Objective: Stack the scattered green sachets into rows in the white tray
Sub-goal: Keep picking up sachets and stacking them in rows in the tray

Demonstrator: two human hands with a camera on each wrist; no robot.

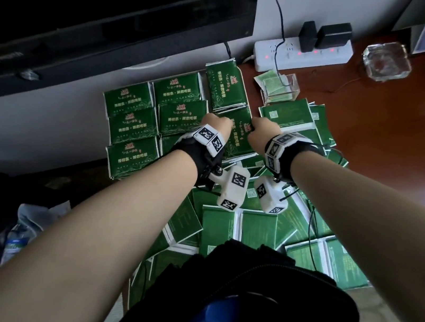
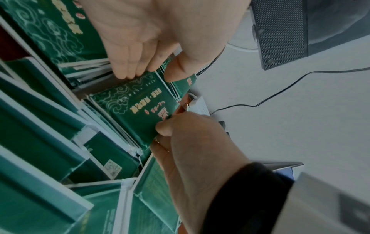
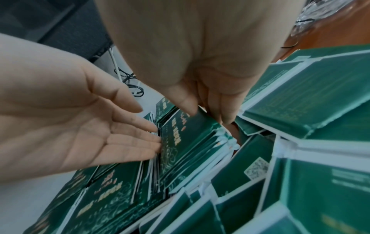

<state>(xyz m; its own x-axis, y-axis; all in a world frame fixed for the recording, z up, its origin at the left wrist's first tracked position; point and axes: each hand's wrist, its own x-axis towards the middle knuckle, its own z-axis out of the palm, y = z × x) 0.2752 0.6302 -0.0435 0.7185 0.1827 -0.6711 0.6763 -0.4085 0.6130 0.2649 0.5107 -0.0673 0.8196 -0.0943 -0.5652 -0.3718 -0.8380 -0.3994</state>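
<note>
Brown desk [image 1: 391,150], power strip [image 1: 303,55], glass ashtray [image 1: 387,62]

Dark green sachets [image 1: 233,133], pale swirls, white edges.

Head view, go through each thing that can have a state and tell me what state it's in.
Power strip: on, red lights lit.
Monitor: dark.
Ashtray: upright.
Stacks: face up in rows.
Loose sachets: scattered, back up.
Left hand: flat against stack.
Right hand: pinching stack.

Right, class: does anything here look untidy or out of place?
Yes. The rows of sachets lie square, face up, but the loose sachets nearer the person overlap at mixed angles, backs up. A black cable also trails into the clear box.
</note>
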